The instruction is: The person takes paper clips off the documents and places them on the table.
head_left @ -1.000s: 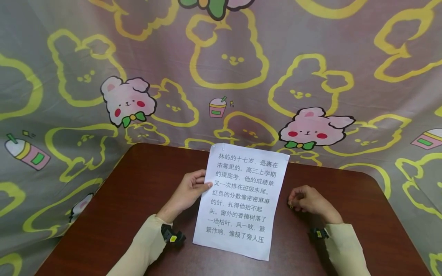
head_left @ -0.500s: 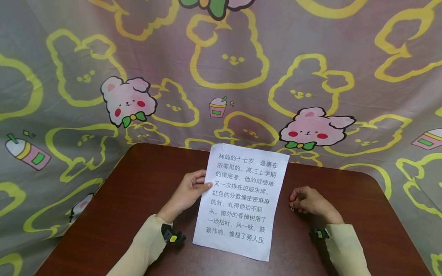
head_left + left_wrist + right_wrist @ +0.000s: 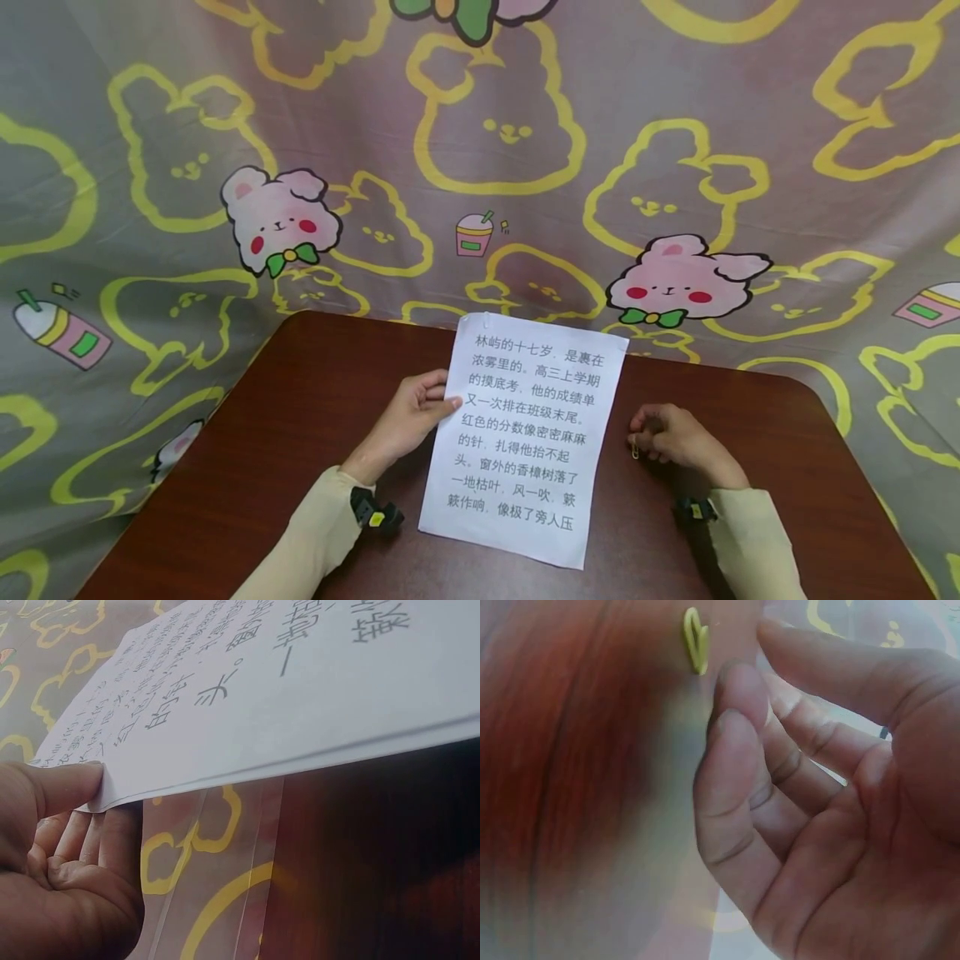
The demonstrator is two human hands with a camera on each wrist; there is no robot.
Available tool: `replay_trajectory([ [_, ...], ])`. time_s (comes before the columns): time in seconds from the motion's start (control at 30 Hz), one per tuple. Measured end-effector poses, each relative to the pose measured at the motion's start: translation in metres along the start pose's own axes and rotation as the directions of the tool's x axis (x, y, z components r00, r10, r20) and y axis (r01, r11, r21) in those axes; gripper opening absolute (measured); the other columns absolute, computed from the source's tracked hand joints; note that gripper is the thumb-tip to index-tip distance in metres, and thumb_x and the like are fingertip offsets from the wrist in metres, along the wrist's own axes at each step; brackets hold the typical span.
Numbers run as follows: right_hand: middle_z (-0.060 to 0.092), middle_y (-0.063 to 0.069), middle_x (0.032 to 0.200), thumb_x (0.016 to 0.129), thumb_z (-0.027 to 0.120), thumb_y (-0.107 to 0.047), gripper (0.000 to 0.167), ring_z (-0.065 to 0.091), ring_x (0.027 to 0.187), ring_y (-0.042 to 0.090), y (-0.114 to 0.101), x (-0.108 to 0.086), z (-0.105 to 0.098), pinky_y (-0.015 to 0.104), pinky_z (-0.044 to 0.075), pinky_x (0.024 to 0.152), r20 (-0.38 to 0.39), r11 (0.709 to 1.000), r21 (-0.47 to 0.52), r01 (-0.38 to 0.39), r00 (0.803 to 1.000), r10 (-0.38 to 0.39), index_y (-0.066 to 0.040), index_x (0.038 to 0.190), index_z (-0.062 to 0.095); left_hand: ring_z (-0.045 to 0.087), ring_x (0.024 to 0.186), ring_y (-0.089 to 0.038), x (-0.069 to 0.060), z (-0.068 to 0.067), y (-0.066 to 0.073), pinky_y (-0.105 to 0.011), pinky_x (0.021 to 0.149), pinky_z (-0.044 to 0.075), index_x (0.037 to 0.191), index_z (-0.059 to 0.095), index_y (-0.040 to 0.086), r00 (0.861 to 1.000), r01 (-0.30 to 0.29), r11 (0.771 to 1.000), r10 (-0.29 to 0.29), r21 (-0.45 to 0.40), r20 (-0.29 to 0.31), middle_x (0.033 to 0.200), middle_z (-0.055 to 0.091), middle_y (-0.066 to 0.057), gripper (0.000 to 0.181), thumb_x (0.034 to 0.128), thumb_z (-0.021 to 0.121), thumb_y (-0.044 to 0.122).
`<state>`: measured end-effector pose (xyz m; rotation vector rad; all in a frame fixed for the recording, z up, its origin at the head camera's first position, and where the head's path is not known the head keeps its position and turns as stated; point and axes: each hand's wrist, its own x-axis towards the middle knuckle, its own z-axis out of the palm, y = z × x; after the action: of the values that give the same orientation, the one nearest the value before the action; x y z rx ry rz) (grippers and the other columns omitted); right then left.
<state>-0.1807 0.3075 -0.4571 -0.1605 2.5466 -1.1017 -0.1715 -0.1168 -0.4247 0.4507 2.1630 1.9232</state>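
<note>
In the head view my left hand point(image 3: 408, 421) pinches the left edge of a white printed sheet point(image 3: 525, 442). The left wrist view shows the thumb point(image 3: 71, 787) on the printed face and the fingers behind; more than one paper edge shows there. My right hand point(image 3: 671, 433) is right of the sheet, fingers loosely curled. A small yellow paper clip point(image 3: 635, 451) appears right by its fingertips. In the right wrist view a gap separates the paper clip point(image 3: 695, 641) from the visible thumb and fingers; what it rests on is unclear.
Both hands are over a dark brown wooden table point(image 3: 277, 467). A small, faint clip-like shape point(image 3: 485, 320) shows at the sheet's upper left edge. A curtain point(image 3: 360, 125) with cartoon rabbits hangs behind and beside the table.
The right hand has shifted very slightly to the right. More of the yellow paper clip shows below its fingertips than before. Left hand and sheet look unmoved.
</note>
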Motion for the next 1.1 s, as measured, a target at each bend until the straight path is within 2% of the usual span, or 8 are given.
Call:
replay_trajectory([
  [0.17,0.068,0.009,0.084,0.096,0.074,-0.013,0.019,0.061,0.071,0.023,-0.01,-0.003,-0.003,0.032,0.056,0.062,-0.072,1.0,-0.019,0.012,0.997,-0.013,-0.004,0.108,0.065,0.08,0.092,-0.031,0.0,0.0,-0.001,-0.032,0.075,0.065,0.135,0.06,-0.004,1.0,0.008,1.0,-0.008,0.001,0.002,0.117,0.074,-0.029,0.032,0.1032,0.06,0.001],
  [0.3,0.07,0.011,0.086,0.096,0.074,-0.013,0.021,0.062,0.072,0.022,-0.02,-0.006,-0.004,0.03,0.056,0.064,-0.135,0.998,-0.04,0.049,0.989,-0.054,-0.004,0.113,0.066,0.08,0.092,-0.032,0.0,0.0,0.0,-0.032,0.075,0.065,0.135,0.06,-0.004,1.0,0.006,1.0,-0.006,-0.002,0.006,0.118,0.074,-0.03,0.032,0.1031,0.06,0.001],
  [0.6,0.075,0.012,0.101,0.099,0.071,-0.016,0.02,0.067,0.08,0.021,-0.049,-0.021,-0.011,0.027,0.058,0.067,-0.289,0.982,-0.129,0.136,0.942,-0.169,-0.005,0.115,0.069,0.08,0.092,-0.032,0.001,0.001,-0.002,-0.031,0.074,0.065,0.135,0.06,-0.004,1.0,-0.007,1.0,0.007,0.004,0.011,0.117,0.074,-0.03,0.032,0.1033,0.06,0.001],
  [0.7,0.077,0.013,0.102,0.1,0.071,-0.018,0.02,0.066,0.079,0.018,-0.06,-0.028,-0.016,0.025,0.055,0.064,-0.359,0.971,-0.164,0.172,0.907,-0.221,-0.006,0.115,0.069,0.08,0.091,-0.032,0.001,0.0,-0.001,-0.031,0.074,0.064,0.135,0.06,-0.004,1.0,-0.008,1.0,0.008,0.003,0.01,0.117,0.074,-0.03,0.033,0.1032,0.06,0.001],
  [0.87,0.077,0.014,0.1,0.098,0.072,-0.014,0.019,0.067,0.077,0.003,-0.076,-0.039,-0.022,0.017,0.053,0.066,-0.494,0.945,-0.178,0.273,0.806,-0.326,-0.006,0.116,0.071,0.08,0.091,-0.031,0.001,0.0,-0.002,-0.031,0.075,0.065,0.137,0.059,-0.003,1.0,0.003,1.0,-0.003,0.0,0.004,0.118,0.074,-0.029,0.034,0.103,0.06,0.001],
  [0.93,0.077,0.013,0.099,0.098,0.073,-0.012,0.02,0.067,0.079,-0.002,-0.083,-0.043,-0.023,0.012,0.054,0.069,-0.528,0.935,-0.163,0.315,0.773,-0.352,-0.006,0.116,0.071,0.08,0.091,-0.03,0.001,0.0,-0.002,-0.032,0.075,0.065,0.136,0.06,-0.004,1.0,0.004,1.0,-0.004,-0.002,0.003,0.118,0.074,-0.029,0.033,0.103,0.06,0.001],
  [1.03,0.076,0.006,0.099,0.097,0.074,-0.009,0.021,0.067,0.08,-0.005,-0.094,-0.045,-0.023,0.01,0.054,0.072,-0.556,0.921,-0.139,0.365,0.74,-0.378,-0.006,0.117,0.072,0.08,0.091,-0.03,0.001,0.001,-0.002,-0.032,0.075,0.065,0.135,0.061,-0.003,1.0,0.005,1.0,-0.005,-0.007,0.004,0.117,0.074,-0.029,0.032,0.1031,0.06,0.001],
  [1.1,0.075,-0.002,0.098,0.096,0.074,-0.008,0.021,0.067,0.08,-0.003,-0.102,-0.045,-0.023,0.01,0.054,0.073,-0.562,0.912,-0.131,0.39,0.728,-0.392,-0.006,0.117,0.072,0.08,0.091,-0.03,0.0,0.001,-0.003,-0.032,0.075,0.065,0.134,0.061,-0.003,1.0,0.01,1.0,-0.01,-0.009,0.005,0.117,0.075,-0.029,0.032,0.1031,0.06,0.002],
])
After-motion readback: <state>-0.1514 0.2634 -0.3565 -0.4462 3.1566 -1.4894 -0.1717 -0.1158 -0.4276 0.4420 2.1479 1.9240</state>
